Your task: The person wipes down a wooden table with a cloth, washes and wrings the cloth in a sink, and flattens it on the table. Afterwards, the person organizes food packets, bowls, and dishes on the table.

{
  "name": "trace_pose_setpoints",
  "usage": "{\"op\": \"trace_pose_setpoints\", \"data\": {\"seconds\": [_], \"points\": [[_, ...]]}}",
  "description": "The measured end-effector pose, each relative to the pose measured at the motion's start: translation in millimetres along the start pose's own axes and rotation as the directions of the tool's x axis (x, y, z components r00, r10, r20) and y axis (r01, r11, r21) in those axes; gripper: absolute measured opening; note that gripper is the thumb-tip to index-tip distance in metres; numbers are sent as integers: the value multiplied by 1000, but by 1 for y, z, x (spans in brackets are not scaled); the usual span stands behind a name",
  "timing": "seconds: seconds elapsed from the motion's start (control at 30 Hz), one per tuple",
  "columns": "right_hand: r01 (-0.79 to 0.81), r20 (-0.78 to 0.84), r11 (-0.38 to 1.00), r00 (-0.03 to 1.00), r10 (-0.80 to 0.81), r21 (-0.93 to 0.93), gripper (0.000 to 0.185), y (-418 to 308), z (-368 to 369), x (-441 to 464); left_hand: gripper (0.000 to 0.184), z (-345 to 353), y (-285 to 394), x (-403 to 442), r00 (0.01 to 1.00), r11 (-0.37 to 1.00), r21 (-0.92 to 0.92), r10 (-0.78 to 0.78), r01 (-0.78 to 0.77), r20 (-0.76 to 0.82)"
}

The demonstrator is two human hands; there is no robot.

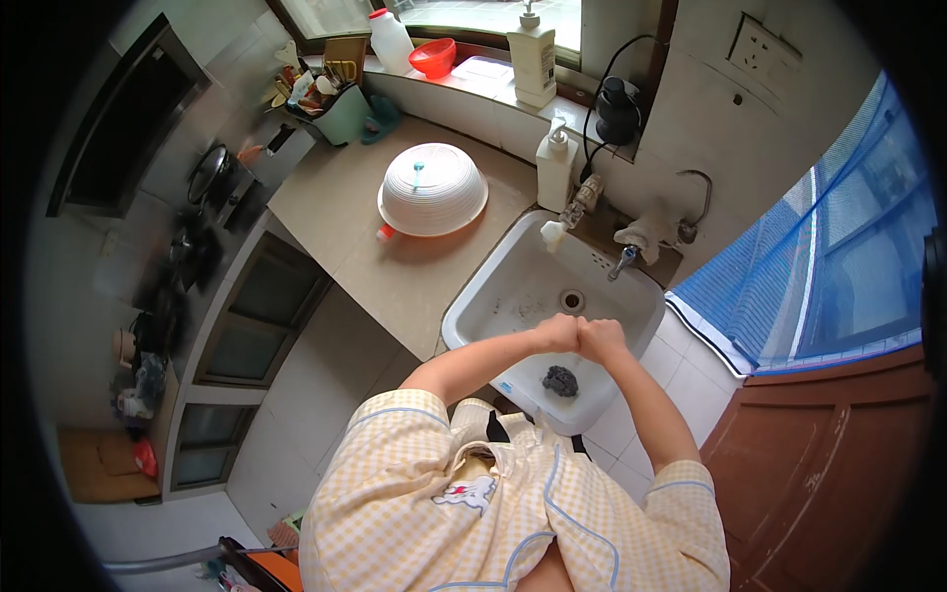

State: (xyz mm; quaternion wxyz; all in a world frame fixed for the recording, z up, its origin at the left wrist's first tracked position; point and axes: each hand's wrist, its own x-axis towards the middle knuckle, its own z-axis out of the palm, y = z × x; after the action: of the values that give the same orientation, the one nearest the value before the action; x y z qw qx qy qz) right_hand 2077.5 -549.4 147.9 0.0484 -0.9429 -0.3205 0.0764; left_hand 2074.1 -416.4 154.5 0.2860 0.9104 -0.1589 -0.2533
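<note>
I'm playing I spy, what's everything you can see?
Sink: one, white, centre right
Lump: one, black, in sink
Tap: one, silver, over sink
Basket: one, white, upside down, counter
Counter: one, beige, beside sink
Pump bottles: two, cream, sill and sinkside
Jug: one, white, sill
Bowl: one, red, sill
Tub: one, green, counter
Mesh: one, blue, right
Door: one, brown, lower right
Socket: one, pale, wall
Shirt: one, yellow check, person's
Left hand: one, bare, over sink
Right hand: one, bare, over sink

Left arm (473, 359): bare forearm, angled forward and inward.
Right arm (653, 407): bare forearm, forward, slanting inward.
Left hand (557, 333): fingers curled closed.
Right hand (599, 339): curled closed, touching left.
Wrists: close together; palms hidden.
</note>
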Motion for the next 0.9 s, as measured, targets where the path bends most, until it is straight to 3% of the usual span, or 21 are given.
{"op": "trace_pose_setpoints", "data": {"seconds": [0.07, 0.13, 0.17, 0.23, 0.37, 0.43, 0.57, 0.63, 0.7, 0.77, 0.83, 0.87, 0.9], "points": [[-40, 6, 999, 999, 40, 35, 12, -1, 4, 2, 20, -2, 4, -5, 996, 997, 27, -74, 75, -52], [-176, 80, 972, 983, 165, 158, 16, -5, 2, 2, 16, 1, 2, -4, 994, 977, 212, 31, -8, -104], [-177, 79, 972, 983, 167, 154, 16, -7, 1, 2, 16, 4, -2, -2, 994, 977, 211, 35, -11, -106], [-324, 153, 883, 945, 288, 339, 19, -14, -6, 0, 12, 9, -12, 1, 969, 934, 339, 180, -114, -171], [-412, 222, 812, 911, 349, 414, 18, -15, 11, 1, 9, 12, -27, 8, 929, 884, 389, 338, -258, -153], [-441, 241, 741, 897, 369, 506, 17, -13, 18, 2, 10, 13, -31, 10, 864, 817, 452, 474, -358, -172], [-376, 190, 775, 926, 325, 509, 17, -9, 19, 3, 11, 14, -33, 13, 828, 770, 497, 537, -401, -164], [-495, 480, 652, 849, 222, 574, 17, -10, -3, 0, 11, 10, -29, 6, 830, 762, 506, 537, -404, -147], [-530, 525, 608, 825, 209, 591, 19, -5, -2, -1, 11, 13, -26, 4, 833, 753, 516, 538, -408, -126], [-564, 570, 558, 800, 187, 609, 22, -5, 0, -5, 13, 22, -27, 1, 830, 810, 445, 513, -382, -220], [-579, 576, 302, 810, 109, 758, 26, -4, -1, -8, 18, 18, -21, -2, 867, 875, 349, 431, -335, -248], [-581, 576, 297, 810, 113, 758, 26, -4, 1, -10, 24, 16, -18, -6, 901, 930, 243, 337, -275, -272], [-387, 351, 617, 918, 186, 685, 27, -2, 6, -11, 24, 8, -14, -10, 901, 930, 243, 339, -277, -271]]}}
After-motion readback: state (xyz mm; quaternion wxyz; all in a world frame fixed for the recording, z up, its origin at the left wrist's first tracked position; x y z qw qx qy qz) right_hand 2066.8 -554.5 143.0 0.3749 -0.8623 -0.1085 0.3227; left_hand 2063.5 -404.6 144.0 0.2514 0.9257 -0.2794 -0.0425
